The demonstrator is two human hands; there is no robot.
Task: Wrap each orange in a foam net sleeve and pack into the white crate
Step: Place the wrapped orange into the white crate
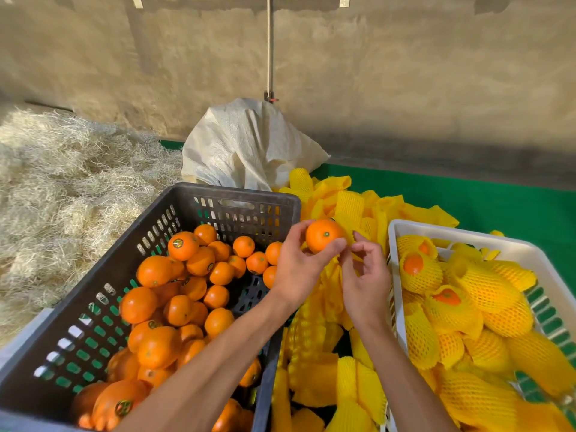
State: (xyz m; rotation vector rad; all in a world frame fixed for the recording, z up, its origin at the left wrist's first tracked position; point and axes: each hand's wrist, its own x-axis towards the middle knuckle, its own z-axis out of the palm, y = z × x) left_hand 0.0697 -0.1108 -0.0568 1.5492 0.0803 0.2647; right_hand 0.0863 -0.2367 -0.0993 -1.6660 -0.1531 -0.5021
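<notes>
1. The dark crate [230,198] stands on the left, its walls rising around loose oranges [174,307]; it is open from above.
2. The white crate [461,233] on the right is open-topped, its floor crowded with wrapped oranges [486,294].
3. Between the crates, a heap of yellow foam sleeves [314,363] fills the gap.
4. Both forearms cross this gap.
5. A white sack [246,145] blocks the far side; green surface [467,194] lies bare at far right.

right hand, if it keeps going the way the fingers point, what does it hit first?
Probably the orange held by the left hand. The right hand has its fingers curled up and leftward toward it, nearly touching. Beyond lies the pile of yellow foam sleeves; depth is unclear.
</notes>
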